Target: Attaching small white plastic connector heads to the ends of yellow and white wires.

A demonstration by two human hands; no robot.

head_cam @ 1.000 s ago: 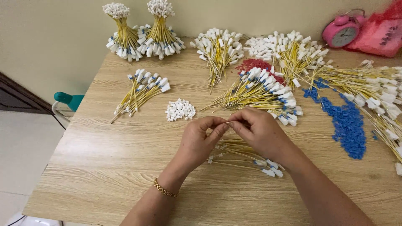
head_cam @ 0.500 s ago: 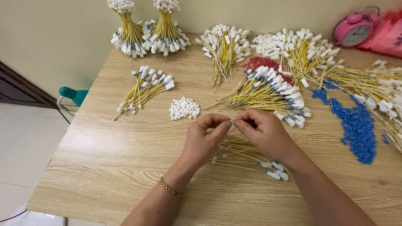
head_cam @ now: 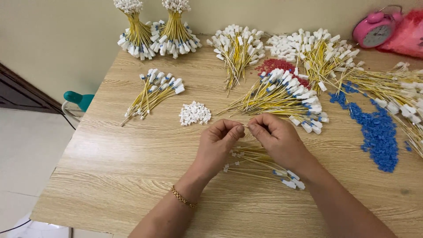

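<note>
Thin yellow wire [head_cam: 245, 126] pinched between fingertips of both hands, above the wooden table [head_cam: 132, 167], near its middle. Left hand [head_cam: 218, 145]: thumb and forefinger closed on the wire. Right hand [head_cam: 277, 140]: fingertips likewise closed on it, just beside the left's. Beneath the hands, a loose small bundle of yellow wires [head_cam: 260, 165] with white and blue ends lies flat. Small heap of white connectors [head_cam: 194, 113] near, to the left. Blue pellet pile [head_cam: 376, 132] well apart on the right; pink alarm clock [head_cam: 374, 30] at far edge.
</note>
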